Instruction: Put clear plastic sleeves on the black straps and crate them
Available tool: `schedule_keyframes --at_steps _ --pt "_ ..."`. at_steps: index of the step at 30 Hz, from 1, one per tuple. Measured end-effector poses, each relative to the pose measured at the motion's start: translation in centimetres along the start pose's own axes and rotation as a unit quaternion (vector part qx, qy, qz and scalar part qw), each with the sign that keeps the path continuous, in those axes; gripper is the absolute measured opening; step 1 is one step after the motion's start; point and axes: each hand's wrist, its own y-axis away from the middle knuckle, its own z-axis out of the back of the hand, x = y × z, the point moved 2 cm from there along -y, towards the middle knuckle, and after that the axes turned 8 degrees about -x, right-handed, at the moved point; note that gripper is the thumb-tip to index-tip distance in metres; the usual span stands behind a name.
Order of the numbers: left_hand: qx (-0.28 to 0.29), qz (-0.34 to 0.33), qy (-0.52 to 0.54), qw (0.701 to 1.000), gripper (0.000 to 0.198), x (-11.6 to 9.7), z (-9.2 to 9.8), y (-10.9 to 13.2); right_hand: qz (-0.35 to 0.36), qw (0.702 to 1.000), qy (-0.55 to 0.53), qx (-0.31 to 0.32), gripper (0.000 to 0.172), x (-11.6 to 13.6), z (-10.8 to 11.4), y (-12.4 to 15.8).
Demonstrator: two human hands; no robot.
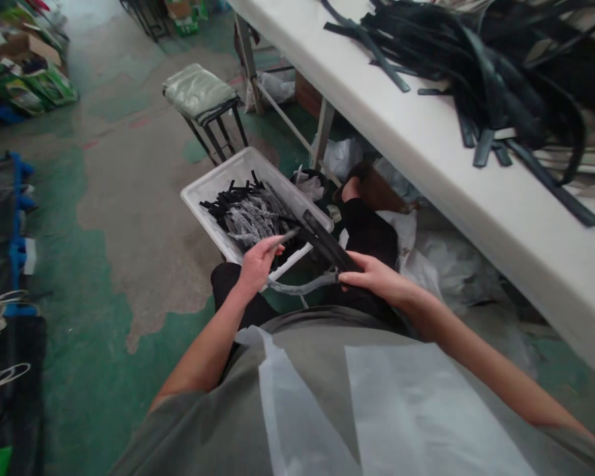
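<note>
My right hand [374, 274] is closed around a bundle of flat black strips [324, 241], whose ends point up and left over a white tub [213, 172]. A greyish strip [302, 288] curves from the right hand toward the underside of my left hand. My left hand [256, 266] is closed too, pinching a thin grey strip [291, 234] that reaches toward the bundle's ends. Black and whitish-grey strips [250, 215] lie heaped in the tub in front of my knees.
A white table [401, 125] runs along the right, bearing a large pile of long black strips [476, 59]. Beyond the tub stands a stool [201, 92] with a pale cover. Plastic bags [456, 264] lie beneath the table. Dark stacked goods with white cords [0, 370] are at left.
</note>
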Motion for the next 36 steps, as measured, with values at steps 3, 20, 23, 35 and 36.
schedule_keyframes --at_steps 3,20,23,35,36 --pt "0.085 0.06 -0.043 0.994 0.028 2.0 -2.8 2.5 0.009 0.999 -0.051 -0.003 0.036 0.6 0.3 -0.4" --pt "0.175 -0.013 -0.259 0.95 0.035 2.8 -3.8 4.3 0.023 0.993 -0.094 -0.069 0.03 0.6 1.6 1.2" --pt "0.175 -0.014 -0.25 0.952 0.034 2.3 -4.2 4.3 0.026 0.992 -0.078 -0.095 0.033 0.6 1.4 1.4" --pt "0.304 -0.111 -0.235 0.917 0.05 0.5 -6.4 5.3 0.024 0.997 0.034 -0.06 0.034 -0.7 0.6 1.4" --pt "0.311 -0.136 -0.269 0.901 0.045 0.5 -7.0 5.5 0.027 0.998 0.042 -0.047 0.034 -0.9 0.2 1.4"
